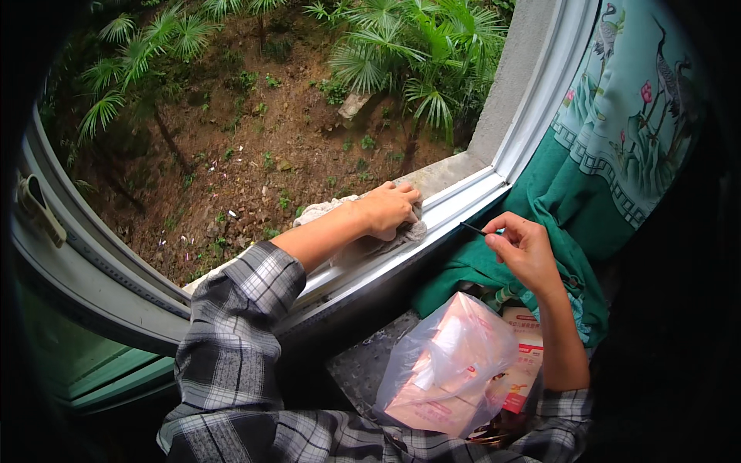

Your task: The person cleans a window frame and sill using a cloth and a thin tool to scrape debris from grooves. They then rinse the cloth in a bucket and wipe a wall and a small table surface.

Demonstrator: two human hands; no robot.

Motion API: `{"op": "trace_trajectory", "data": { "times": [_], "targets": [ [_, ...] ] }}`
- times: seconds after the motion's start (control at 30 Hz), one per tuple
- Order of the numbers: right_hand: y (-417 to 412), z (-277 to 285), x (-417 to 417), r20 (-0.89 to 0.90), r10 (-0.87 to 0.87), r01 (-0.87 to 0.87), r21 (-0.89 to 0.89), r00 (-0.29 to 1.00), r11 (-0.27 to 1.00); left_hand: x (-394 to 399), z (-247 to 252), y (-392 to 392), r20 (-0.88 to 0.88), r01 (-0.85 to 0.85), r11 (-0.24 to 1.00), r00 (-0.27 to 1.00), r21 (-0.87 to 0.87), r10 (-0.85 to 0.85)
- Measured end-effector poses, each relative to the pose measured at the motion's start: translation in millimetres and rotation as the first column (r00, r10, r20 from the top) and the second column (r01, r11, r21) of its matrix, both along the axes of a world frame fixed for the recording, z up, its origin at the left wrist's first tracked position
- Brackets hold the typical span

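My left hand (389, 209) presses down on a crumpled grey cloth (412, 232) that lies across the white window track (463, 195) and reaches towards the outer concrete ledge (441, 175). Its fingers are bent over the cloth, and part of the cloth is hidden under my hand and forearm. To the right, my right hand (518, 246) pinches a thin dark stick (472, 228) between thumb and fingertips. The stick points left towards the inner edge of the window frame. What the stick is exactly cannot be made out.
A green curtain (584, 202) printed with cranes hangs at the right and bunches below my right hand. Pink boxes in a clear plastic bag (448, 370) and a printed carton (524, 370) rest on a dark speckled surface (376, 353). The window sash (104, 283) stands at the left.
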State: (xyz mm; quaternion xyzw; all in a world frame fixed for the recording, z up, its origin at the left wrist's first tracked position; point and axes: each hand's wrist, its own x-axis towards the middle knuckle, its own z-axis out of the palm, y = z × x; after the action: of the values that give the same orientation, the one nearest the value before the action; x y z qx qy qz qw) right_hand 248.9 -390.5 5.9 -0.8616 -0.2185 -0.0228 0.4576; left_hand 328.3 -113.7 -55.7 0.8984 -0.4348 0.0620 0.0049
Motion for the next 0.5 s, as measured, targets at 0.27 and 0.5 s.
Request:
{"op": "trace_trajectory", "data": {
  "times": [0.27, 0.5],
  "targets": [
    [-5, 3, -5, 0.009, -0.052, 0.050, 0.142, 0.999, 0.989, -9, -4, -7, 0.220, 0.115, 0.991, 0.971, -0.071, -0.097],
    [-21, 20, -41, 0.056, -0.137, 0.122, 0.217, 0.989, 0.968, 9, 34, 70, -0.587, -0.545, -0.245, 0.794, -0.802, 0.155]
  ]
}}
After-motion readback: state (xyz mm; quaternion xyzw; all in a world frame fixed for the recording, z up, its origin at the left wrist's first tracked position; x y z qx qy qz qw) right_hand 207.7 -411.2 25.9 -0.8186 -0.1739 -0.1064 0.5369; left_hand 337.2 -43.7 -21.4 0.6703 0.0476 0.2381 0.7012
